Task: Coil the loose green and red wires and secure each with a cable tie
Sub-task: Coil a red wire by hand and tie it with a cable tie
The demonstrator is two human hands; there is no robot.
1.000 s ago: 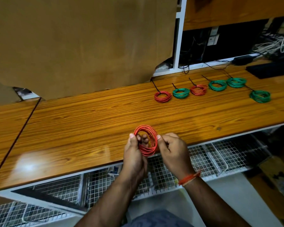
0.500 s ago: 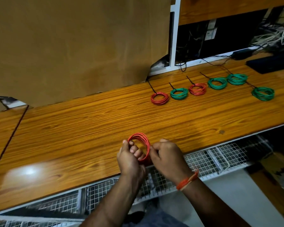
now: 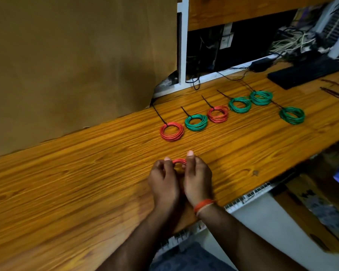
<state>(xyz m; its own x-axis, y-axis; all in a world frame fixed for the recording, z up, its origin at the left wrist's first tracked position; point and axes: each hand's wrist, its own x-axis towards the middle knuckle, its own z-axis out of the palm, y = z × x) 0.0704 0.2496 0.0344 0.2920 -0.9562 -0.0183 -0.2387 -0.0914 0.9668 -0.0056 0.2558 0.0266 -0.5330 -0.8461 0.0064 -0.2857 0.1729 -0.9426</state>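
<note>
Both my hands pinch small red coiled wire [image 3: 179, 161] low over glossy orange wooden desk [image 3: 86, 182]: left hand [image 3: 162, 178], right hand [image 3: 198, 178]. No tie visible on it, though fingers hide most. Six tied coils behind. Next: fetch cable tie, keep loops gathered.

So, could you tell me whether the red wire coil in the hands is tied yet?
Cannot tell: left hand and right hand hide most of the red wire coil.

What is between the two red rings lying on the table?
A tied green coil lies between the nearer red coil and the farther red coil, as the head view shows.
</note>
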